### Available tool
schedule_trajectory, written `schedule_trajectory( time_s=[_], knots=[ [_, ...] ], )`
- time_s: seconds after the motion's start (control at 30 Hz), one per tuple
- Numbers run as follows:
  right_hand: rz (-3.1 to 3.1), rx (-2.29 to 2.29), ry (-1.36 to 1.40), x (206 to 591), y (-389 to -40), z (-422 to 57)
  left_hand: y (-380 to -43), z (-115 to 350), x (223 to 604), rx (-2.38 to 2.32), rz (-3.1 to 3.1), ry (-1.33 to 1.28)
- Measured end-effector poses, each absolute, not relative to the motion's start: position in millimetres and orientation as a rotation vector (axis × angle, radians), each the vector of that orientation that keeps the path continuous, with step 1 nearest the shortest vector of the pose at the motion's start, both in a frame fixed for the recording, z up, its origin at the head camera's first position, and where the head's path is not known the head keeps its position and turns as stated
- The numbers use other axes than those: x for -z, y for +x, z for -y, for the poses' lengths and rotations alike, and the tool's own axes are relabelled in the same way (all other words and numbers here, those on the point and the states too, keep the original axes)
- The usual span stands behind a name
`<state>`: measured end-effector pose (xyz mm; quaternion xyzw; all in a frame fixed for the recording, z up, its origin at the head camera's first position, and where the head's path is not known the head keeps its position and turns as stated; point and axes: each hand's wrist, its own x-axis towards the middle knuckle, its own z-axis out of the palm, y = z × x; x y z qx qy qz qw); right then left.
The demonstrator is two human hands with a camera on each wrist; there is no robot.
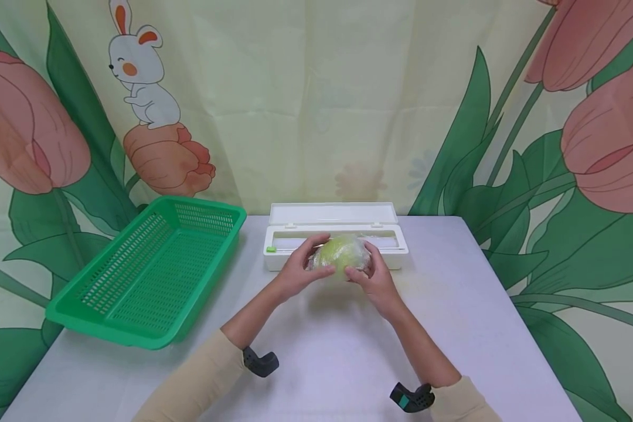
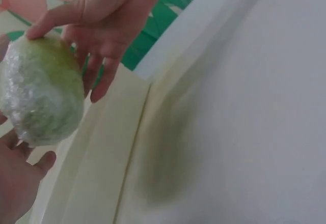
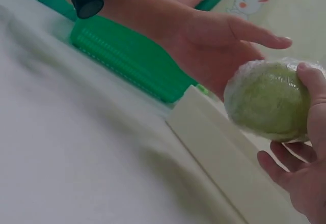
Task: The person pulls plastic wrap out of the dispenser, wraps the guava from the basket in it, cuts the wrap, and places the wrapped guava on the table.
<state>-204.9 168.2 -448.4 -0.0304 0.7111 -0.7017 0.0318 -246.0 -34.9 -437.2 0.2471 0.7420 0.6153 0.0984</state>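
A round green fruit (image 1: 341,253) in crinkled clear cling film is held up between both hands, above the table and in front of a white cling film dispenser (image 1: 337,258). My left hand (image 1: 299,271) cups its left side, the thumb pointing across the front. On the other side my right hand (image 1: 375,281) holds it, with the thumb pressed on the wrapped fruit (image 3: 270,102) in the right wrist view and the other fingers below. The dispenser's lid (image 1: 332,213) stands raised at the back, and a small green slider (image 1: 271,249) sits at its left end.
A green slotted plastic basket (image 1: 211,299) stands at the left of the white-covered table (image 1: 453,305). Behind the table hangs a curtain (image 1: 316,105) printed with tulips and a rabbit. Both forearms wear a black wrist camera (image 1: 261,362).
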Motion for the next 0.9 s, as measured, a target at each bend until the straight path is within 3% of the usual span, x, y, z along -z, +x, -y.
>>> schedule_trajectory(
  time_s=[0.33,0.9],
  knots=[
    [-2.352,2.002,-0.174,441.7,-205.8,-173.1,-249.3,39.2,429.6,-1.657,-2.251,0.844],
    [-2.369,1.921,-0.135,449.6,-205.0,-163.8,-242.2,31.0,444.2,-1.881,-2.135,0.558]
  ],
)
